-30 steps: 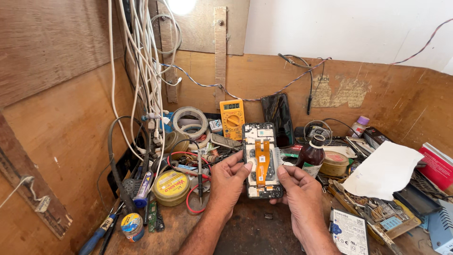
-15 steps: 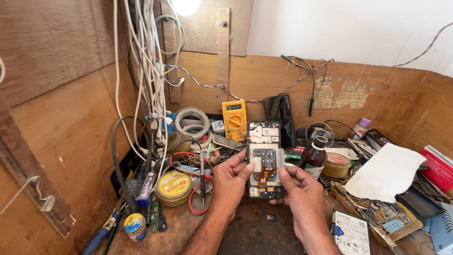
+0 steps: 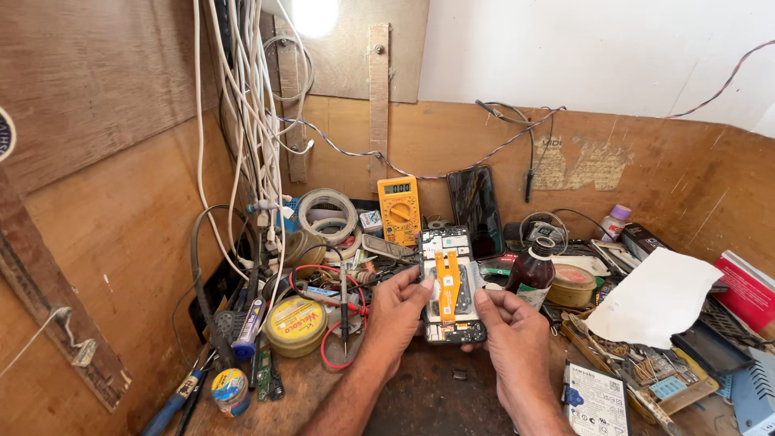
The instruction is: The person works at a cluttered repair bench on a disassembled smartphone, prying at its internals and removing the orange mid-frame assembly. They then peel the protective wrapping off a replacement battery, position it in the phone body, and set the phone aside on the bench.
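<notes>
Opened phone (image 3: 446, 284), back cover off, held upright at centre of frame, just above the dark worn patch of the wooden bench (image 3: 420, 396). Left hand (image 3: 395, 315) clamped along the phone's left edge, thumb pressed near the orange flex ribbon (image 3: 448, 282) running down the middle. Right hand (image 3: 508, 327) closed on the right edge and lower corner, fingertips on the frame. Gripped from both sides, probably to keep the bare board facing up toward the eyes and steady under the light at upper centre.

Yellow multimeter (image 3: 400, 208) leaning on the back wall just above the phone. Dark phone-like slab (image 3: 475, 210) propped beside it; screen or back, hard to tell. Brown bottle (image 3: 533, 274) standing just right of the phone. Yellow round tin (image 3: 296, 323) at lower left, near a probe with red lead (image 3: 343, 311). White sheet of paper (image 3: 658, 295) lying over clutter at right. Bundle of white cables (image 3: 242, 121) hanging down at upper left.
</notes>
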Motion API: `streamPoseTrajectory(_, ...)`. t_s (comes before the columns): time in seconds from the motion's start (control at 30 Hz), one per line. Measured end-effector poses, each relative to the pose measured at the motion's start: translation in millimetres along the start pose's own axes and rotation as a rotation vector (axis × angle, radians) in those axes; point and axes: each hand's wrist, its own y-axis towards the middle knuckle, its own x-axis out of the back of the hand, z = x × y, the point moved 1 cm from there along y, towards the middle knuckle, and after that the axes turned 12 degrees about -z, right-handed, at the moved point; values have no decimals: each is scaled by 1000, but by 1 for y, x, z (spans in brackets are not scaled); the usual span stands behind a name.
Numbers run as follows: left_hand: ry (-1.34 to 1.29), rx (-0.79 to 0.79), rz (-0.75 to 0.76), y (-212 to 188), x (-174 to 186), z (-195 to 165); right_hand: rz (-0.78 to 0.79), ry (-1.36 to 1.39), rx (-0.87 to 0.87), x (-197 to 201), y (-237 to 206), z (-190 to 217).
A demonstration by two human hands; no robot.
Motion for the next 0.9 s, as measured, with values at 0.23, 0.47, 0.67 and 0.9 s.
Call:
streamPoseTrajectory(0.23, -21, 2, 227, -5, 1, -7, 91, -87, 207, -5, -9, 0)
streamPoseTrajectory(0.47, -340, 233, 244, -1, 9, 1, 267, -117, 303, -10, -22, 13)
streamPoseTrajectory(0.67, -412, 400, 160, -2, 11, 1, 228, -189, 392, -11, -32, 15)
streamPoseTrajectory(0.9, -590, 426, 218, -5, 12, -7, 241, -275, 574, -9, -38, 17)
